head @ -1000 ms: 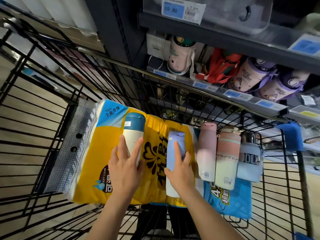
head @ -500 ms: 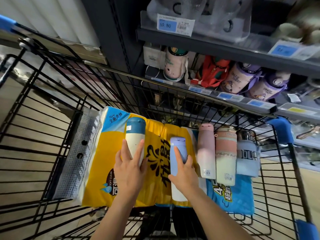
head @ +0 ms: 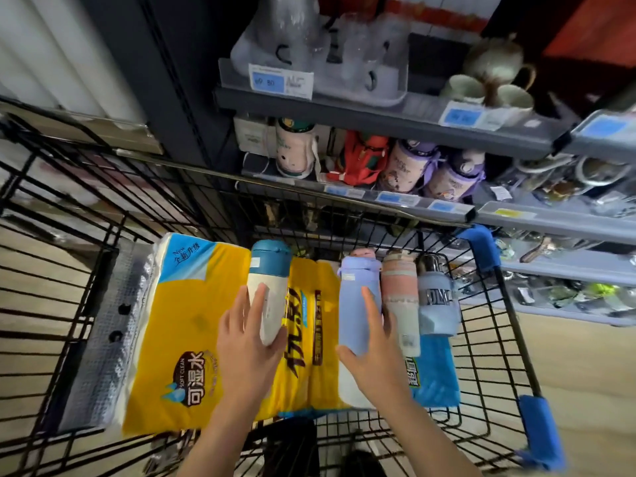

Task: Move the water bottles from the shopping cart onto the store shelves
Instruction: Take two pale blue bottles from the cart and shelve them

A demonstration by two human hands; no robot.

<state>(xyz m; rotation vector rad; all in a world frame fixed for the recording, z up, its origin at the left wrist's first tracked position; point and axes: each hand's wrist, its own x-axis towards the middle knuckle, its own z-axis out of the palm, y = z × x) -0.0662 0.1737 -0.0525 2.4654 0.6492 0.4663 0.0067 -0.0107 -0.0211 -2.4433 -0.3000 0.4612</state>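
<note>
Hiding lower teal-capped bottle, left hand; pink bottle mostly covered.

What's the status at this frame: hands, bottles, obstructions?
Left hand grips teal-capped bottle. Right hand grips lavender bottle. Both bottles in cart, not yet shelved. Nothing visibly in the way.

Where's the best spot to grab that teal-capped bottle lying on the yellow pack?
Probably round the white lower body of the teal-capped bottle, coming from above. It lies flat on the yellow pack, sides free, and the left hand already rests there. The cap end is wider.
</note>
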